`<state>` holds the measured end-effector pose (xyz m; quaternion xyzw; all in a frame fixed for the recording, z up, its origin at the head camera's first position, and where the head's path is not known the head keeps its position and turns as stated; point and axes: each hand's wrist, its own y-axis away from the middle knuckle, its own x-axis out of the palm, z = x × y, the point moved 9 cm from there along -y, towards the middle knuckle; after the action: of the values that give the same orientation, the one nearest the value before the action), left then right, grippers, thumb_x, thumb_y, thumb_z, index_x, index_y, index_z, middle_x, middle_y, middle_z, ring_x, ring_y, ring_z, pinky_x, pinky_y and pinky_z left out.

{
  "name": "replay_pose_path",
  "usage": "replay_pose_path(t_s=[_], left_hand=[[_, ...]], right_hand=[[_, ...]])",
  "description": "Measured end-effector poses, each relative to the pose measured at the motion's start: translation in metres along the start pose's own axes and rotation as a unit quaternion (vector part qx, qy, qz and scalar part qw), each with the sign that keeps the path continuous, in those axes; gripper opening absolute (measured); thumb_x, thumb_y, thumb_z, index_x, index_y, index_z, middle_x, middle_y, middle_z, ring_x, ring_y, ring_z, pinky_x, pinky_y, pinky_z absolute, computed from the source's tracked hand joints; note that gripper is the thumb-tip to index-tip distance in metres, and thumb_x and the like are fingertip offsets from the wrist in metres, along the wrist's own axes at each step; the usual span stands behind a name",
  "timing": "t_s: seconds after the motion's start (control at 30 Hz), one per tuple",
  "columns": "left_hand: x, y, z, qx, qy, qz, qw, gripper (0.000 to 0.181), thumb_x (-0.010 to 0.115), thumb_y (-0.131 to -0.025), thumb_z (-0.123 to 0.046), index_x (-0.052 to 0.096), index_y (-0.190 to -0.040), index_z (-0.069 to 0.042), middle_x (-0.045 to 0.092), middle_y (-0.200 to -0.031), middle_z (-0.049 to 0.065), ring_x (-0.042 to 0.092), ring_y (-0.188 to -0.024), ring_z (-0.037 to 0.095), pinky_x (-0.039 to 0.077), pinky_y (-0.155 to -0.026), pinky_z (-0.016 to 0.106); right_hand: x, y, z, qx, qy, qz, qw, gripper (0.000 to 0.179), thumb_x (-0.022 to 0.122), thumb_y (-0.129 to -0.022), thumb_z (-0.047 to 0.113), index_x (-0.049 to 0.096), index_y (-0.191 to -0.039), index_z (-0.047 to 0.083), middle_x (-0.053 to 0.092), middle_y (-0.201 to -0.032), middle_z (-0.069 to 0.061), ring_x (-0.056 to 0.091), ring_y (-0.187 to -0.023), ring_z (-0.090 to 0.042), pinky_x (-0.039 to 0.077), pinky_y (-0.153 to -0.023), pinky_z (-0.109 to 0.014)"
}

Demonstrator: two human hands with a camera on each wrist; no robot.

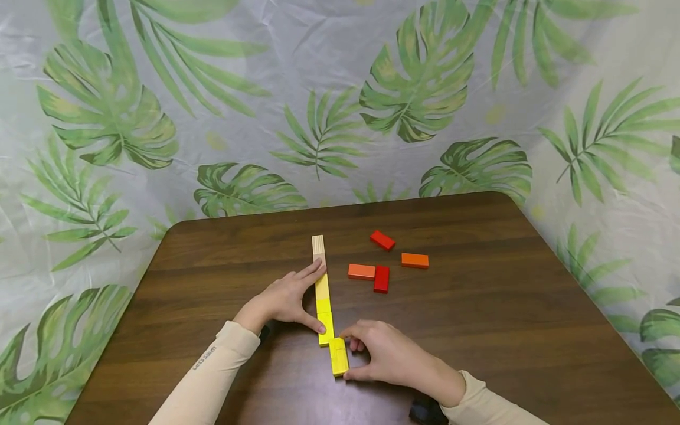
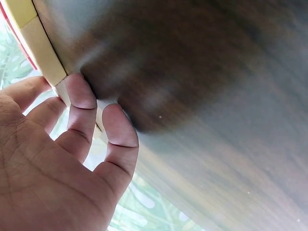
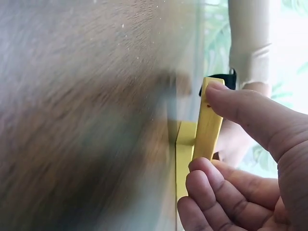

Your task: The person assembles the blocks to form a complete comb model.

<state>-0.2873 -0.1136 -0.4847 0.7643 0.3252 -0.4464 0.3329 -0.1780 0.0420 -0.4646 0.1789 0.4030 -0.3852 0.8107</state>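
A straight row of wooden blocks (image 1: pixel 322 288) lies on the table, from plain wood at the far end through pale yellow to bright yellow at the near end. My left hand (image 1: pixel 284 298) rests along it with spread fingers. Its thumb touches the near yellow block and a fingertip touches a paler one. My right hand (image 1: pixel 393 354) pinches a yellow block (image 1: pixel 339 357) between thumb and fingers. In the right wrist view this yellow block (image 3: pixel 208 125) is held by its two ends. It sits just off the row's near end, slightly to the right.
Right of the row lie two red blocks (image 1: pixel 381 279) and two orange blocks (image 1: pixel 415 260), loose on the brown wooden table (image 1: pixel 478 295). A leaf-patterned cloth (image 1: pixel 340 106) hangs behind the table's far edge.
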Motion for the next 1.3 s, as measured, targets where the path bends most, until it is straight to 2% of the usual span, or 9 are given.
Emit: replay_pose_path(t_s=[0.37, 0.77, 1.03, 1.3], left_hand=[[-0.001, 0.0, 0.0, 0.0, -0.001, -0.001, 1.0, 0.135, 0.093, -0.069, -0.07, 0.022, -0.174, -0.021, 0.01, -0.183, -0.003, 0.036, -0.155, 0.054, 0.038, -0.121, 0.067], [0.001, -0.001, 0.001, -0.006, 0.002, 0.0, 1.0, 0.136, 0.093, -0.068, -0.07, 0.022, -0.174, -0.023, 0.01, -0.183, -0.005, 0.037, -0.156, 0.052, 0.04, -0.12, 0.067], [0.001, -0.001, 0.0, 0.0, 0.006, -0.001, 1.0, 0.136, 0.094, -0.069, -0.069, 0.022, -0.174, -0.02, 0.01, -0.183, -0.003, 0.037, -0.156, 0.051, 0.039, -0.123, 0.062], [0.0, 0.0, -0.001, -0.003, 0.004, 0.0, 1.0, 0.135, 0.094, -0.069, -0.069, 0.023, -0.173, -0.02, 0.01, -0.183, -0.003, 0.038, -0.155, 0.05, 0.039, -0.122, 0.063]], right_hand=[[0.006, -0.002, 0.011, -0.025, 0.014, -0.005, 0.9996, 0.052, 0.097, -0.081, 0.035, 0.076, -0.121, 0.009, 0.065, -0.088, 0.009, 0.057, -0.082, -0.001, 0.051, -0.077, -0.019], [0.011, -0.006, 0.013, -0.031, 0.035, -0.015, 0.9988, 0.052, 0.097, -0.08, 0.038, 0.076, -0.118, 0.008, 0.063, -0.087, 0.009, 0.052, -0.081, 0.003, 0.05, -0.077, -0.019], [0.016, -0.008, 0.016, -0.032, 0.074, -0.008, 0.9967, 0.051, 0.097, -0.08, 0.041, 0.075, -0.114, 0.009, 0.058, -0.085, 0.01, 0.046, -0.079, 0.001, 0.044, -0.073, -0.017], [0.016, -0.009, 0.02, -0.037, 0.095, -0.015, 0.9947, 0.049, 0.098, -0.078, 0.041, 0.075, -0.109, 0.011, 0.058, -0.085, 0.01, 0.046, -0.079, 0.0, 0.045, -0.072, -0.017]])
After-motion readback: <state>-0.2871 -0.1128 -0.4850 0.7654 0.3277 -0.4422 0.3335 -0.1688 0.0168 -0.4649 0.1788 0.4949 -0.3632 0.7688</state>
